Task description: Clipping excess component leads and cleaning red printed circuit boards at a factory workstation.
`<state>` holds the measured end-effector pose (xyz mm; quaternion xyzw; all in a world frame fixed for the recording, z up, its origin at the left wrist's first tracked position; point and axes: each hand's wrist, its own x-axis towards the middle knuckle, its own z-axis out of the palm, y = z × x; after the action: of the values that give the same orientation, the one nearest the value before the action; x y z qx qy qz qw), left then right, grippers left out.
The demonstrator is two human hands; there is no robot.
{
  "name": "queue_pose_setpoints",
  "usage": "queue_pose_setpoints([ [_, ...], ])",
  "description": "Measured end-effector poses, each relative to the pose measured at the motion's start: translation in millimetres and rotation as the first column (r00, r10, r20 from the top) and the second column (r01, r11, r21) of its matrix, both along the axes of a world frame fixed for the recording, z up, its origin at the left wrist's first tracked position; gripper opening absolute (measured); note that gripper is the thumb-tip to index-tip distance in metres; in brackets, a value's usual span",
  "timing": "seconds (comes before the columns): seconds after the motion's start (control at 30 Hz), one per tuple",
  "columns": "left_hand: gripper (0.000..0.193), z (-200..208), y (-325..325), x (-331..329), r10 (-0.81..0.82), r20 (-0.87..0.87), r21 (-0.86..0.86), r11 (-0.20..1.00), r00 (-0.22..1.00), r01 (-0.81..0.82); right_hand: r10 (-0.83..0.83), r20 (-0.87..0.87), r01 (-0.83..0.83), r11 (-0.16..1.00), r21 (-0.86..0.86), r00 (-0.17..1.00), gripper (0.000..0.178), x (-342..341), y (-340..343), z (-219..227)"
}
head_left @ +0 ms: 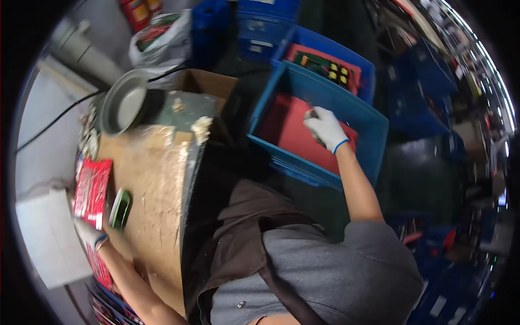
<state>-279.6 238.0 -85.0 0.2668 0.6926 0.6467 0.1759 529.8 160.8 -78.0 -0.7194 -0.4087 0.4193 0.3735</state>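
Reaching into a teal bin (372, 138), the right hand (326, 130) grasps a small dark item (310, 114) over a red sheet (292, 127); the blue bin (369, 77) beyond holds a green board (319, 65). The left hand (87, 232) meets a red packet (92, 189), grip unclear.

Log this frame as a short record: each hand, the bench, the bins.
Left hand: white-gloved, at the near end of a red package; grip unclear
Right hand: white-gloved, inside a teal bin, over a pink sheet; whether it holds anything is unclear
Bench: brown top, bearing a green-and-white oblong item; grey round pan at its far end
Beyond teal bin: blue bin, containing yellow blocks
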Motion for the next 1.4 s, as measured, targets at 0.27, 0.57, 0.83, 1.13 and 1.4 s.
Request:
queue_pose_setpoints([
  [0.27,0.088,147,-13,-145,-0.224,0.176,-0.632,0.721,0.959,0.284,-0.694,-0.374,0.586,0.720,-0.373,0.615,0.007,184,-114,-234],
  [0.57,0.091,156,-168,-89,0.052,-0.009,-0.500,0.865,0.999,-0.050,0.047,0.686,0.229,0.925,-0.305,0.726,0.042,190,-44,-362],
  [0.83,0.046,188,-206,-11,0.044,-0.068,-0.229,0.972,0.997,-0.058,0.145,0.558,0.285,0.740,-0.610,0.817,0.042,211,2,-341],
  [1.13,0.063,176,-128,210,-0.222,-0.204,-0.248,0.954,0.954,0.169,-0.275,0.071,0.275,0.961,-0.002,0.959,0.027,141,-46,-143],
  [1.4,0.082,96,-117,464,-0.850,-0.276,-0.216,0.510,0.449,0.833,0.109,-0.672,0.231,0.888,0.396,0.732,0.042,-110,-36,65],
])
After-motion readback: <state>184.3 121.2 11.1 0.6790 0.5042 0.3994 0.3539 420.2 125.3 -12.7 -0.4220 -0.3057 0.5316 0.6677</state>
